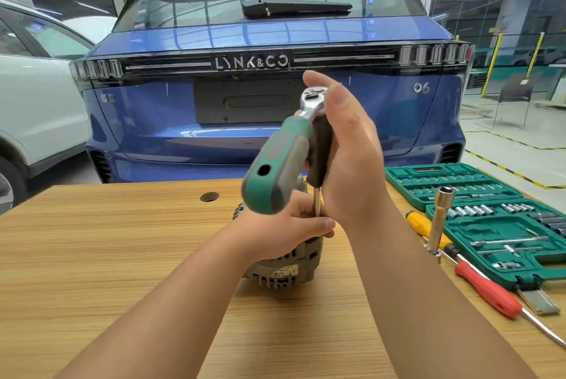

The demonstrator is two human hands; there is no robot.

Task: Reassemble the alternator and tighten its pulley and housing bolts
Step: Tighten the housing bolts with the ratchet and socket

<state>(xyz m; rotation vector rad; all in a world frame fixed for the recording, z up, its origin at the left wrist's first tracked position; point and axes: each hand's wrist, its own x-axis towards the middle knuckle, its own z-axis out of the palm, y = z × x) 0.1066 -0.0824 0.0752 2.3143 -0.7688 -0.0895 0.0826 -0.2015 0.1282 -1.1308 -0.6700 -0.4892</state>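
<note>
A grey alternator (284, 268) stands on the wooden table (107, 256), mostly hidden under my left hand (288, 228), which grips its top and pinches a thin steel shaft (317, 202) running down into it. My right hand (346, 149) is curled round a dark driver handle (321, 146) on top of that shaft. A ratchet wrench (281, 161) with a green and grey grip sits on the handle's top end, its chrome head (314, 97) under my fingertips and its grip pointing toward me.
At the right lies an open green socket set case (477, 195) with several sockets. Beside it lie a tall socket extension (441, 219) standing upright, a yellow screwdriver (422, 225) and a red screwdriver (487, 290). A blue car (275, 121) stands right behind the table.
</note>
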